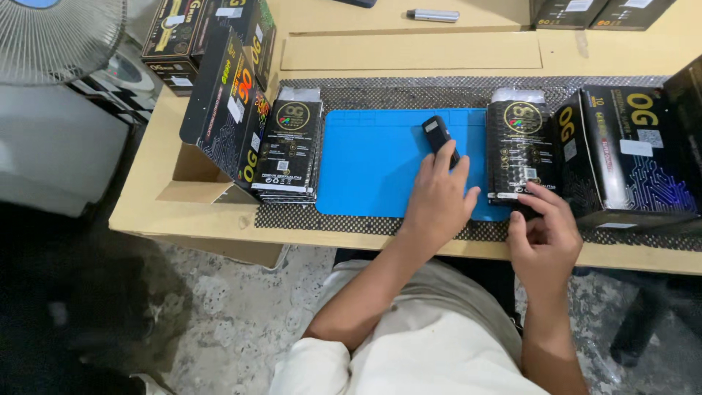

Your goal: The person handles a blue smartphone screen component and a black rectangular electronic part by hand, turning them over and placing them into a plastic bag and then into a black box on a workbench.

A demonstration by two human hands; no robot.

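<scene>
My left hand (436, 199) rests on a blue mat (373, 164), its fingertips touching a small black device (439, 137) that lies on the mat. My right hand (545, 238) sits at the table's front edge, fingers curled on the near end of a stack of flat black packets (519, 146) standing to the right of the mat. Whether it grips a packet or only touches it is unclear. A second stack of black packets (290, 146) lies to the left of the mat.
A large black box (621, 157) stands right of the packets; a tilted black box (227, 102) stands at the left. More black boxes (208, 29) sit behind. A silver marker (433, 14) lies at the back. A fan (58, 36) stands far left.
</scene>
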